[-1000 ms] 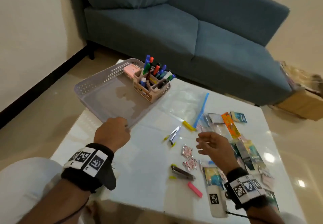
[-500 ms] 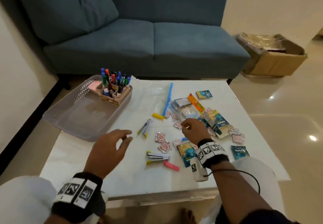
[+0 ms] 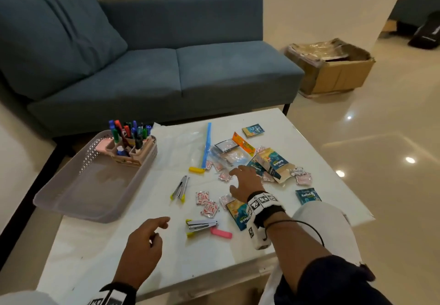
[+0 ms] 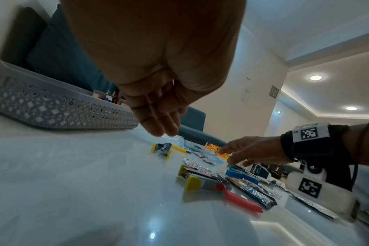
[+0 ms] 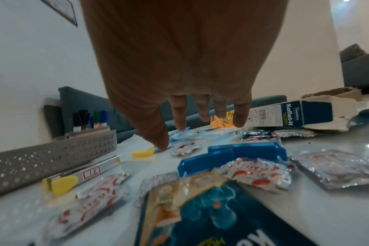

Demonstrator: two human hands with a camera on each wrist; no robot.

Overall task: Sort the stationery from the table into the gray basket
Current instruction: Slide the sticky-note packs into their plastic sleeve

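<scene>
Gray basket: set at counter left, pen holder inside. Stapler near. Left grip relaxed, nothing held; right grip spread over packets.

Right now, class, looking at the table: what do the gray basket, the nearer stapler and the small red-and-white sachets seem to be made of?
Gray basket: likely matte moulded plastic, given its perforated lattice walls.
Nearer stapler: shiny metal body, judging by its silver glint, with yellow ends that look plastic.
Red-and-white sachets: probably foil or foil-lined film, crinkled and reflective.

gray basket, staplers, scattered sachets
</scene>
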